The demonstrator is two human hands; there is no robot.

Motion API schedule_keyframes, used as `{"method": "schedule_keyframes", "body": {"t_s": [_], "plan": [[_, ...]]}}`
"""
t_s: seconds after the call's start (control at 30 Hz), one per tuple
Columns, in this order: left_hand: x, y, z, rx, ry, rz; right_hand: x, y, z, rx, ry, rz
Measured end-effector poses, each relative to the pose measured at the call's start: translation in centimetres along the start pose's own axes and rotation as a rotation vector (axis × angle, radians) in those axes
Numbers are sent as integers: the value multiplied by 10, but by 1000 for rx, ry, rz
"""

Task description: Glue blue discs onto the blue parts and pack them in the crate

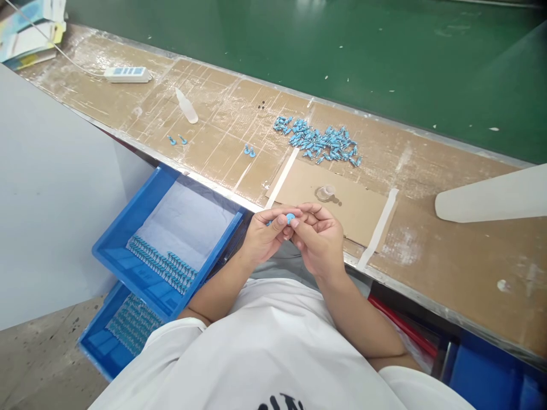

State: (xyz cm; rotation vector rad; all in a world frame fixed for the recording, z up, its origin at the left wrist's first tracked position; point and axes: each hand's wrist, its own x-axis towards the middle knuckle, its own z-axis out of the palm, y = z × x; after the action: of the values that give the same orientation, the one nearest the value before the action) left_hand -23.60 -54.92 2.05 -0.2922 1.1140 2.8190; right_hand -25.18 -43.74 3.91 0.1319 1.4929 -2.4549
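Note:
Close to my body at the table's front edge, my left hand (268, 234) and my right hand (318, 236) meet with fingertips pinched together. Between them is a small blue part with a rounded face (290, 218); both hands touch it. A second speck of blue shows by my left fingers, too small to make out. Just beyond my hands, a small clear cup (326, 192) stands on a cardboard sheet (359, 208), with a wet-looking patch around it. Farther off lies a loose pile of small blue parts (320, 142).
Two pairs of blue parts (249, 151) (176, 140), a white squeeze bottle (187, 107), tiny black pieces (261, 105) and a power strip (127, 74) lie leftward. Blue trays (115, 228) (96, 336) hold rows of parts below left. A large white object (491, 196) sits right.

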Motion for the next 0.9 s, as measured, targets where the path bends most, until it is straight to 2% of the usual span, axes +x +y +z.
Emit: {"method": "schedule_keyframes", "body": {"t_s": [0.3,0.57,0.77,0.9], "plan": [[3,0,-5,81,-67,40,-1,0,2,-18,11,-39],[4,0,-2,-9,-72,-114,-3,-3,0,-25,13,-38],[4,-3,-2,-82,-103,-140,-5,-3,-3,-46,12,-70],[4,-8,1,-89,-66,-182,-7,1,-10,-81,73,-141]]}}
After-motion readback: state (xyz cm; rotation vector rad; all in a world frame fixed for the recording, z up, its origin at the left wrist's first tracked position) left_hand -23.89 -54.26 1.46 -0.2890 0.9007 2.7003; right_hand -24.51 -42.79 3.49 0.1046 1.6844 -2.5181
